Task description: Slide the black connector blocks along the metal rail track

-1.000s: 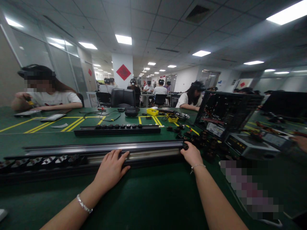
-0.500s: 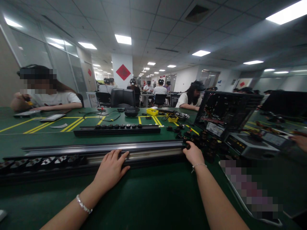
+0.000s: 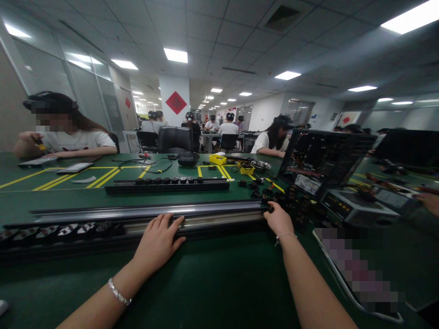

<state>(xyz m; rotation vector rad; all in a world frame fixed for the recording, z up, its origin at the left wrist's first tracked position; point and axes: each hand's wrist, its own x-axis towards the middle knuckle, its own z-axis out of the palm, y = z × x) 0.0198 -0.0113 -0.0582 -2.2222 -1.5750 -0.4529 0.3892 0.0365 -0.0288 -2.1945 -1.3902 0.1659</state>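
A long black rail with a shiny metal channel [image 3: 219, 221] lies across the green table in front of me. Several black modules with pale tops [image 3: 68, 230] sit in its left part. My left hand [image 3: 158, 240] rests on the rail's middle, fingers stretched over it and thumb apart. At the rail's right end, my right hand [image 3: 279, 220] is closed, index finger and thumb around a small black module [image 3: 267, 205], which the fingers partly hide. Just behind runs a second rail [image 3: 147, 211] with a bright channel. Loose black modules [image 3: 295, 198] are heaped beyond my right hand.
Farther back lies a shorter rail with modules [image 3: 168, 186]. An open computer case [image 3: 322, 160] and a metal box [image 3: 356, 208] stand at right, near a blurred-out tray [image 3: 356, 274]. Yellow bins [image 3: 217, 159] and cables are behind. Co-workers sit opposite; another person's hand [image 3: 430, 201] shows at right.
My right hand has shifted very slightly right at the rail's end. My left hand stays in place on the rail.
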